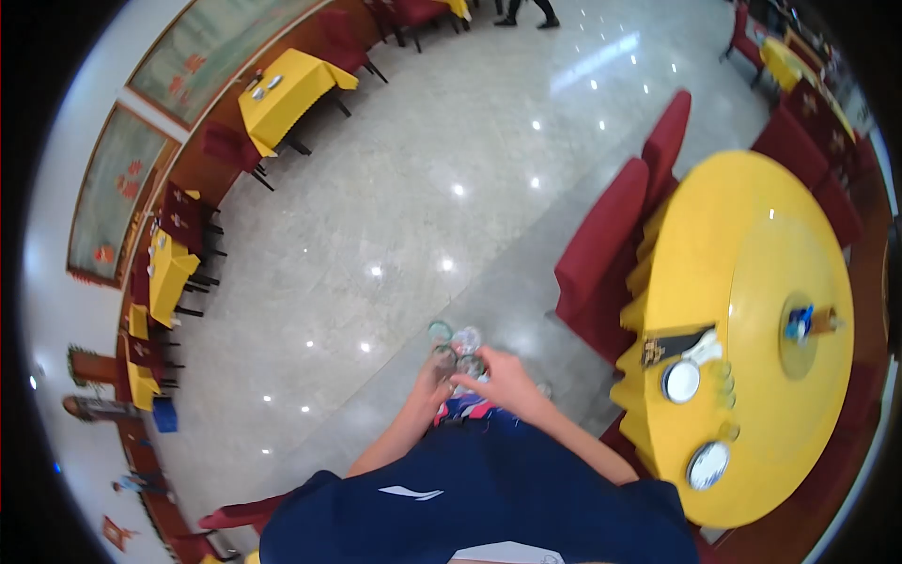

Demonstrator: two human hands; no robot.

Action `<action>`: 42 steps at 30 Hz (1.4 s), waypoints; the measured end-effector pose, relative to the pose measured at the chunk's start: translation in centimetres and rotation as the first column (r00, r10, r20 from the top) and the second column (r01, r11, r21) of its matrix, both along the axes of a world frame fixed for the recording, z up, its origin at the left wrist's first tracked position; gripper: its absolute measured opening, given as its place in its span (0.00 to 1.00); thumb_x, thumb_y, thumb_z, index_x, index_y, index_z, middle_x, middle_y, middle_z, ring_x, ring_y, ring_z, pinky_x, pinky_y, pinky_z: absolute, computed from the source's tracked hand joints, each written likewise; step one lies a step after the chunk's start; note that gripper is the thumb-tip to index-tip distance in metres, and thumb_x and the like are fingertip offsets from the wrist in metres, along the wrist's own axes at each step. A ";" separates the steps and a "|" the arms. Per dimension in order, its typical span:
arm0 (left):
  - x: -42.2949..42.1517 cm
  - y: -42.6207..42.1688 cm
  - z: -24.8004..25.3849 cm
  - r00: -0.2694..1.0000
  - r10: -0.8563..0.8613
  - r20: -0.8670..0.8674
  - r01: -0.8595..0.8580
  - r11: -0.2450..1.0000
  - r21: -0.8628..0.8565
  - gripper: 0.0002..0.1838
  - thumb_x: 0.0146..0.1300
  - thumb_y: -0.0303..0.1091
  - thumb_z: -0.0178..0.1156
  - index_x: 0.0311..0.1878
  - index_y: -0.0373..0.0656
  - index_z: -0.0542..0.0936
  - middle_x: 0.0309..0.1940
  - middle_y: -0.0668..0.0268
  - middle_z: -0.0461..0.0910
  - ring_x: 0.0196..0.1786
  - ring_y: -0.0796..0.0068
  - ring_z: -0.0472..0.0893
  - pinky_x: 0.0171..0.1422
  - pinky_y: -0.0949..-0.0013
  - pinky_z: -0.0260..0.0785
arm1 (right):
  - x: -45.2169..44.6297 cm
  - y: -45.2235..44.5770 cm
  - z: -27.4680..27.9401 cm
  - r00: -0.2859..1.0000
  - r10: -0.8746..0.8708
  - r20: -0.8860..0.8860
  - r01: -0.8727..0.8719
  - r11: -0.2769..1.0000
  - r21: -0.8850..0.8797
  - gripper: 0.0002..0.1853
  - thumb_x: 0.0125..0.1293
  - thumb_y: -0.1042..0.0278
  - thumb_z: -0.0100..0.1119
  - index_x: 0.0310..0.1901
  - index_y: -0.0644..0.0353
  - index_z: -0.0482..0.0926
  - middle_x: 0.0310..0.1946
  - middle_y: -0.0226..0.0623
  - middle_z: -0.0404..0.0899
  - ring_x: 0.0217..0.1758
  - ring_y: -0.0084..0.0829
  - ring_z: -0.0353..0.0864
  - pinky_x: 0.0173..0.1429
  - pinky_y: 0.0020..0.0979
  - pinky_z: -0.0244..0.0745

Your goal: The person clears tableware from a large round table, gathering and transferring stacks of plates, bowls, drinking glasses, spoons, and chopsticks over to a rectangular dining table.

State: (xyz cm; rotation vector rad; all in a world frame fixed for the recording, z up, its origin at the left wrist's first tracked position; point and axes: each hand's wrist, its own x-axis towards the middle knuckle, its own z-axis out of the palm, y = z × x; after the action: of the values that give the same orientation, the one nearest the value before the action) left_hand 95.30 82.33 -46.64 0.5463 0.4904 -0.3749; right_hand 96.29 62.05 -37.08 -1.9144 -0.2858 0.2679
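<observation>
Several clear drinking glasses (466,339) are clustered in front of my body, close together, with their round rims facing up. My left hand (428,387) is wrapped round the glasses on the left side. From the right, my right hand (507,380) grips the cluster, its fingers bent over the nearer glasses. Just below the hands shows a patch of pink, blue and white patterned material (467,408). How many glasses each hand bears is hard to make out.
To the right stands a round table (705,282) with a yellow cloth, stacked white plates (680,382), yellowish glasses (729,430) and a dark folder (676,346). Red chairs (601,254) line its near side. Yellow-covered tables (291,89) run along the left wall. A person's legs (528,13) show far ahead.
</observation>
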 end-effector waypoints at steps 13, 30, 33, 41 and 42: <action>6.7 24.0 -1.9 0.890 0.423 0.169 -0.342 0.866 -0.364 0.12 0.63 0.30 0.62 0.49 0.43 0.76 0.45 0.61 0.80 0.49 0.64 0.81 0.54 0.59 0.78 | 12.1 27.8 2.4 0.917 0.380 -0.119 -0.398 0.889 -0.229 0.29 0.59 0.47 0.67 0.52 0.63 0.73 0.29 0.45 0.80 0.30 0.38 0.82 0.36 0.35 0.76; 23.4 49.7 -3.3 0.777 0.628 0.026 -0.605 0.758 -0.243 0.20 0.55 0.22 0.66 0.50 0.48 0.75 0.41 0.67 0.79 0.47 0.72 0.80 0.51 0.62 0.78 | 36.0 47.5 -3.6 0.973 0.217 -0.078 -0.229 0.950 -0.212 0.20 0.63 0.60 0.62 0.53 0.61 0.73 0.49 0.45 0.71 0.46 0.35 0.76 0.39 0.31 0.75; 31.3 54.3 -3.4 0.783 0.619 0.057 -0.595 0.773 -0.218 0.19 0.55 0.22 0.66 0.49 0.47 0.75 0.42 0.67 0.80 0.48 0.72 0.80 0.52 0.62 0.78 | 43.2 50.4 -7.0 0.981 0.170 -0.090 -0.184 0.965 -0.184 0.20 0.62 0.61 0.63 0.52 0.61 0.74 0.48 0.46 0.70 0.48 0.39 0.76 0.43 0.33 0.75; 55.9 65.7 1.8 0.765 0.633 0.117 -0.585 0.760 -0.285 0.14 0.59 0.22 0.64 0.48 0.43 0.77 0.44 0.65 0.79 0.50 0.71 0.79 0.54 0.65 0.77 | 68.5 57.6 -7.5 0.993 0.117 0.013 -0.114 0.983 -0.141 0.17 0.60 0.63 0.64 0.48 0.61 0.76 0.47 0.47 0.72 0.50 0.45 0.74 0.55 0.39 0.72; 58.7 66.7 2.8 0.737 0.662 0.137 -0.622 0.743 -0.247 0.12 0.61 0.24 0.63 0.48 0.41 0.77 0.45 0.64 0.78 0.49 0.71 0.80 0.53 0.66 0.77 | 71.8 58.9 -6.6 0.993 0.116 -0.003 -0.115 0.983 -0.142 0.17 0.60 0.62 0.63 0.48 0.61 0.76 0.46 0.47 0.72 0.51 0.45 0.74 0.55 0.40 0.71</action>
State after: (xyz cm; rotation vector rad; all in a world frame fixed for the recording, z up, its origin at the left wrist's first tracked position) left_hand 153.96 149.05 -43.79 0.1995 0.3978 0.3141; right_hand 168.14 120.98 -43.66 -2.0423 -0.3905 0.3693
